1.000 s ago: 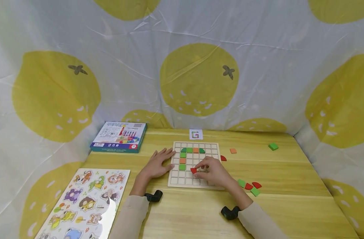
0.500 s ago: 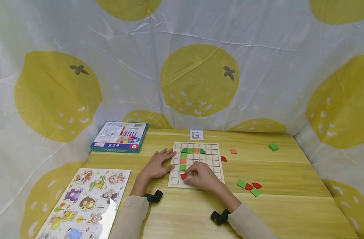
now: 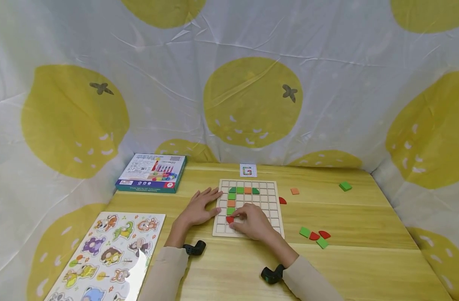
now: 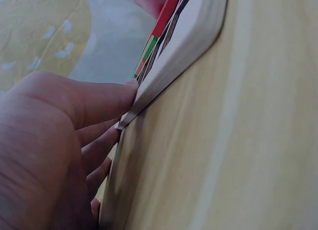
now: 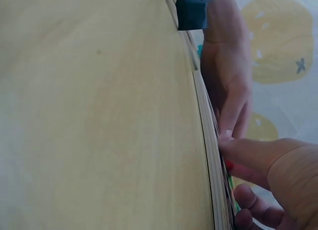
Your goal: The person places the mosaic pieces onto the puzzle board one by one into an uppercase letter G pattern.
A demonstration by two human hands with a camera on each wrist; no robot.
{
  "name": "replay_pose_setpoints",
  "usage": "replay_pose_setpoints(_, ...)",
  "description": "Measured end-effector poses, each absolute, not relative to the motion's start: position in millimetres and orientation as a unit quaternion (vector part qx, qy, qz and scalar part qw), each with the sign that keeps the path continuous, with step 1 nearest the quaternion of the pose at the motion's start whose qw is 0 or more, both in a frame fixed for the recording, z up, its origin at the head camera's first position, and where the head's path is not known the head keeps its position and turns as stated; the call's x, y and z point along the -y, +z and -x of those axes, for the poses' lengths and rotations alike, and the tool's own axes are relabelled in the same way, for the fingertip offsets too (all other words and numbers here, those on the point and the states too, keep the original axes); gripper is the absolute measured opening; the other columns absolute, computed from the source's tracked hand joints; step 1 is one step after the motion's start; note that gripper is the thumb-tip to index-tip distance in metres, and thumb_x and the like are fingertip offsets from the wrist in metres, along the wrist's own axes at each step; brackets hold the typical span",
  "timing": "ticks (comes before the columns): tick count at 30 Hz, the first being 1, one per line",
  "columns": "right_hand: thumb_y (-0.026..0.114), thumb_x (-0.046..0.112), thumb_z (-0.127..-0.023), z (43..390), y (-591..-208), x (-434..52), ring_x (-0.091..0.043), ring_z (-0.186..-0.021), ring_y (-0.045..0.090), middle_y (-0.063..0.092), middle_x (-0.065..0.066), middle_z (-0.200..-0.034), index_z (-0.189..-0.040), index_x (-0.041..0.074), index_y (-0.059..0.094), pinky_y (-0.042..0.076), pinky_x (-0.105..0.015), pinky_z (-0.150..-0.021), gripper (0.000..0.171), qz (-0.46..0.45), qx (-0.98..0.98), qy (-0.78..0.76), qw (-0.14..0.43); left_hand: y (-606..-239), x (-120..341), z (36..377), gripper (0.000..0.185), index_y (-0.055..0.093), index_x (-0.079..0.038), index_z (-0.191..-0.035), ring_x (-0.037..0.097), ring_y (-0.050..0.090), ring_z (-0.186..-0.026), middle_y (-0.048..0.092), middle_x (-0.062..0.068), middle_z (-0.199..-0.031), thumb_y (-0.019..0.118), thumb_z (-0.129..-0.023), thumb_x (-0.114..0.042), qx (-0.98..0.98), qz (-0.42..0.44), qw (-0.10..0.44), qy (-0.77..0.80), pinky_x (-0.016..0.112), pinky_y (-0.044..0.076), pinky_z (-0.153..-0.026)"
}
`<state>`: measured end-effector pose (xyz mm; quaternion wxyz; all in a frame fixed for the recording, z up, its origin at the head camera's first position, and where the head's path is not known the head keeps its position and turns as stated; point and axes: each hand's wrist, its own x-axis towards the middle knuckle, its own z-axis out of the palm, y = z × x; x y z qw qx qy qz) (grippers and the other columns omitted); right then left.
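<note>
You seem to be seating a red quarter-round (image 3: 230, 220) near the near-left corner of the grid board (image 3: 264, 198); the next move likely calls for squaring it into its cell, then letting go. Your right hand (image 3: 253, 221) pinches it between thumb and forefinger; your left hand (image 3: 199, 209), fingers spread, grips nothing and touches the board's left edge. Also on the board: three green squares (image 3: 231, 211), two orange squares (image 3: 231, 203), two dark-green quarter-rounds (image 3: 255, 191). Toward the table's right edge (image 3: 401, 215): three loose red quarter-rounds (image 3: 314, 236), two loose green squares (image 3: 322, 243), one loose orange square (image 3: 295, 191), and a green stack (image 3: 345, 186), uncountable.

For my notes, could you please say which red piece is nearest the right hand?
The red piece on the board, by the right hand; the other three red pieces lie right of the board.
</note>
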<state>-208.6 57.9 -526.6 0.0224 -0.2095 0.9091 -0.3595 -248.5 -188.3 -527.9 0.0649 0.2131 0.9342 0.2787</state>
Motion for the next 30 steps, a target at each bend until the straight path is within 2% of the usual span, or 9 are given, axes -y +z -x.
replay_pose_setpoints(30,0.084,0.028,-0.086,210.4,-528.9,-61.7,-0.009,-0.072,0.054,0.060,0.009,-0.077,-0.100,0.019,0.082,0.046,-0.022,-0.064,0.017,0.196,-0.892,-0.405,0.032,-526.4,188.3,247.6,0.063,0.045,-0.021,-0.158,0.031,0.020,-0.160,0.034,0.002,-0.168,0.063,-0.100,-0.036,-0.931,-0.210,0.070,0.291,0.056,0.003,-0.131)
